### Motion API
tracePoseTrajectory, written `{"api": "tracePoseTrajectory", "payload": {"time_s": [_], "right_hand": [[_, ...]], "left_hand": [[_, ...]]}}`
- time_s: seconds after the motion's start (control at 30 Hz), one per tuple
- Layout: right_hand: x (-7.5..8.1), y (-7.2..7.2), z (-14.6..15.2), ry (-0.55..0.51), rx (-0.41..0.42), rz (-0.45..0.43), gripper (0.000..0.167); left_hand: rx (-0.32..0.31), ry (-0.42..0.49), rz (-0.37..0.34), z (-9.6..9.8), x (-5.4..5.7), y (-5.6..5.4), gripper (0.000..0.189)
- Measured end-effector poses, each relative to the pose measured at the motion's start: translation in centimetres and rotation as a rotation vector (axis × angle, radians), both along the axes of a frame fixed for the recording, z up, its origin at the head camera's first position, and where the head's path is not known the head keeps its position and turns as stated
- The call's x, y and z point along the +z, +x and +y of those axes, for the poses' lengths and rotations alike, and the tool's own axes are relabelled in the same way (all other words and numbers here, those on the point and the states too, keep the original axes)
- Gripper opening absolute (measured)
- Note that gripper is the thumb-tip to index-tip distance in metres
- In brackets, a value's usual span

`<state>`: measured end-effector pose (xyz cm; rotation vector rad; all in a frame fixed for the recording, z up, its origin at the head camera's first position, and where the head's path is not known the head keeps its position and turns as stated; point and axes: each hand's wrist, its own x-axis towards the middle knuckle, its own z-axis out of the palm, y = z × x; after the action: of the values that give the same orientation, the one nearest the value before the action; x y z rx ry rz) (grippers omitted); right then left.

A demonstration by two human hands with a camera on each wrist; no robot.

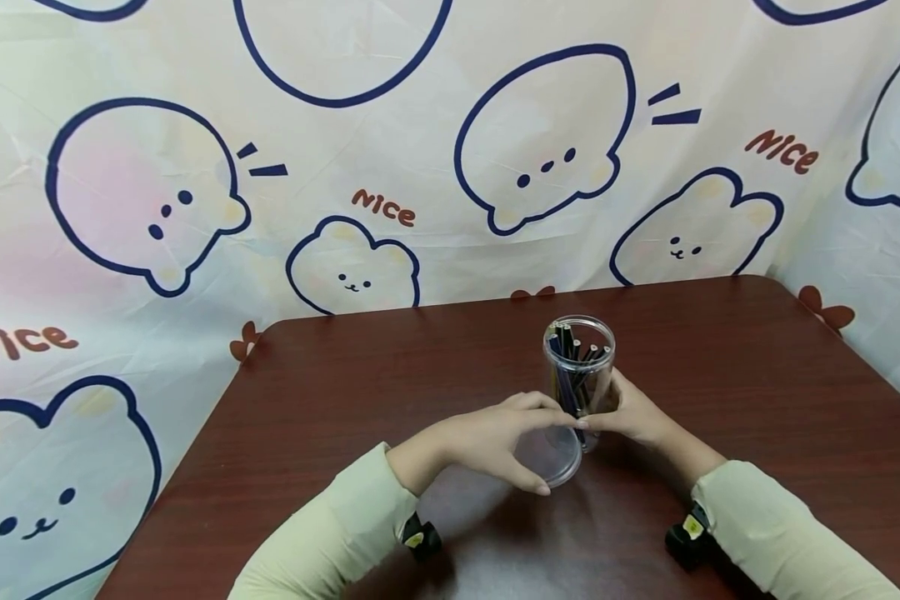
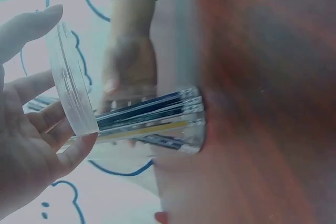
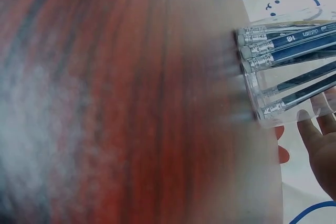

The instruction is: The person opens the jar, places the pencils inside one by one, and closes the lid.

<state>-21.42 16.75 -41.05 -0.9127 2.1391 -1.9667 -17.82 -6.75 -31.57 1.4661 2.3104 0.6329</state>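
A clear plastic jar point(image 1: 592, 392) stands upright on the table with its mouth uncovered. Several dark pencils point(image 1: 568, 375) lean inside it, and in the right wrist view their eraser ends point(image 3: 249, 51) rest at the jar's bottom. My right hand point(image 1: 633, 410) holds the jar low on its right side, fingers around the wall. Just in front and to the left, my left hand point(image 1: 498, 437) grips a round clear lid point(image 1: 551, 457) by its rim. The left wrist view shows this lid point(image 2: 71, 80) on edge between thumb and fingers, beside the jar.
The dark red-brown wooden table point(image 1: 390, 375) spreads out around both hands. Behind it hangs a pale curtain point(image 1: 435, 167) printed with cartoon faces, along the table's far edge. Small black cameras point(image 1: 420, 537) are strapped at both wrists.
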Motion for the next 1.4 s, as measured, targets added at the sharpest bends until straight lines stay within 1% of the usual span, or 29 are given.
{"api": "tracePoseTrajectory", "payload": {"time_s": [0.1, 0.17, 0.27, 0.33, 0.43, 0.53, 0.6, 0.67, 0.77, 0.87, 1.0, 1.07, 1.17, 1.23, 1.4], "right_hand": [[0.0, -0.1, 0.0, -0.016, 0.017, 0.006, 0.042], [-0.1, -0.1, 0.0, -0.016, 0.012, 0.007, 0.043], [-0.3, -0.1, 0.1, -0.010, -0.009, 0.006, 0.051], [-0.3, -0.2, 0.1, -0.011, -0.017, 0.002, 0.058], [-0.4, -0.1, 0.1, -0.016, -0.022, -0.001, 0.062], [-0.4, -0.1, 0.0, -0.028, -0.011, -0.026, 0.063], [-0.3, 0.0, 0.0, -0.036, 0.002, -0.047, 0.063], [-0.2, 0.0, -0.1, -0.044, 0.016, -0.059, 0.060], [-0.1, 0.1, -0.1, -0.048, 0.022, -0.057, 0.056], [0.0, 0.1, -0.2, -0.053, 0.026, -0.047, 0.054], [0.0, 0.1, -0.3, -0.063, 0.034, -0.057, 0.057], [0.0, 0.0, -0.3, -0.064, 0.036, -0.074, 0.059], [-0.1, 0.0, -0.2, -0.060, 0.039, -0.094, 0.063], [-0.1, 0.0, -0.2, -0.054, 0.041, -0.093, 0.063], [-0.1, 0.0, 0.0, -0.037, 0.033, -0.074, 0.071]], "left_hand": [[-0.004, 0.016, 0.012, -0.1, 0.6, -0.2, 0.068], [-0.005, 0.025, 0.009, -0.1, 1.0, -0.3, 0.068], [0.001, 0.041, 0.008, -0.2, 1.7, -0.5, 0.068], [0.002, 0.067, 0.016, -0.2, 2.2, -0.6, 0.068], [-0.007, 0.131, 0.052, -0.3, 2.8, -0.8, 0.068], [-0.009, 0.201, 0.086, -0.3, 3.6, -0.9, 0.067], [-0.002, 0.231, 0.118, -0.2, 4.0, -1.1, 0.067], [0.020, 0.246, 0.142, -0.1, 4.5, -1.3, 0.066], [0.063, 0.247, 0.174, 0.3, 5.0, -1.8, 0.066], [0.122, 0.234, 0.184, 0.8, 5.4, -2.4, 0.066], [0.181, 0.225, 0.189, 1.4, 5.7, -3.1, 0.066], [0.197, 0.219, 0.189, 1.7, 5.7, -3.5, 0.065], [0.205, 0.210, 0.198, 2.1, 5.7, -4.0, 0.065], [0.213, 0.200, 0.200, 2.4, 5.7, -4.3, 0.064], [0.226, 0.163, 0.195, 3.4, 5.5, -5.1, 0.063]]}}
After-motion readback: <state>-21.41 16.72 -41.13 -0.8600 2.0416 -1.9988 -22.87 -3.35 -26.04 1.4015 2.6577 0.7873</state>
